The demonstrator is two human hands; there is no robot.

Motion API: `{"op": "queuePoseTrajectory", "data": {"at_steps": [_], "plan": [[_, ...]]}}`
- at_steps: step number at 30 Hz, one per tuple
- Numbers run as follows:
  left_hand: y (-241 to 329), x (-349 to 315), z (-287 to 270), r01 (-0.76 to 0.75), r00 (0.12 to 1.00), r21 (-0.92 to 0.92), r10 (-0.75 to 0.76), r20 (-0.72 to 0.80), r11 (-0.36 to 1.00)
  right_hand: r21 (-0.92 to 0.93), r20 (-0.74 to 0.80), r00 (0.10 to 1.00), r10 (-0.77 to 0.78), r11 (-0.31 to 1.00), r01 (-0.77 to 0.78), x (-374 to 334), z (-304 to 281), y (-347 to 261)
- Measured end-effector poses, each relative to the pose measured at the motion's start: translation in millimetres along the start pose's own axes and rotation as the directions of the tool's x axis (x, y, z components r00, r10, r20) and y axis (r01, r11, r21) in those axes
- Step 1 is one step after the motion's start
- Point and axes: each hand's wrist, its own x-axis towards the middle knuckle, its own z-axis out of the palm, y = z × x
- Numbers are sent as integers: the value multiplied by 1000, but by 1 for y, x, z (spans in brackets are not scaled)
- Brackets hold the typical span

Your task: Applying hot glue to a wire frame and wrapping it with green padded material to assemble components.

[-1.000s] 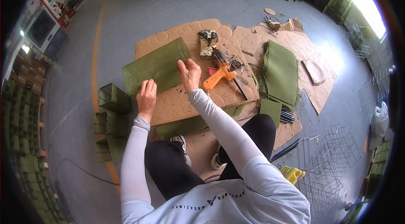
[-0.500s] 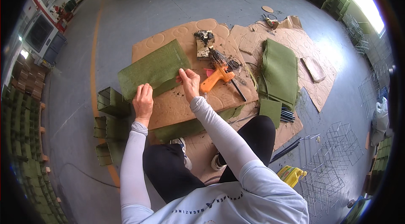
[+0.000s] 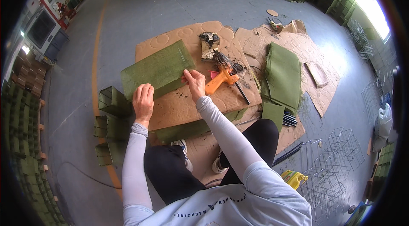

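A green felt-like box-shaped piece lies at a slant on a cardboard-topped work surface. My left hand pinches its near edge toward the left corner, fingers bent and closed. At the near right corner my right hand grips the same edge between thumb and fingers. Just right of that hand lies an orange glue gun with a blackened front and a dark glue stick out of its back. Beyond the gun sits a glue-smeared block.
Green box frames stand left of the work surface. To the right are stacked green sheets on cardboard, dark glue sticks, wire frames and a yellow container. A cable crosses the floor at left.
My right hand has shifted very slightly along the edge toward the corner of the green piece. The view has moved a little; both hands keep their hold.
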Motion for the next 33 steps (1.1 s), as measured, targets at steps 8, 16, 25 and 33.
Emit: {"op": "queuePoseTrajectory", "data": {"at_steps": [8,16,25,33], "plan": [[-1,-6,4,-39,999,-11,40,34,999,19,17,1000,-14,1000,13,2,-3,5],[-2,-10,7,-33,998,5,32,61,999,42,38,999,27,999,-29,3,-4,5],[1,-4,9,-51,993,38,47,107,998,34,56,995,85,996,-86,6,-9,1],[-5,-11,5,-97,987,77,86,135,992,-42,83,983,165,986,-162,-1,-8,-9]]}}
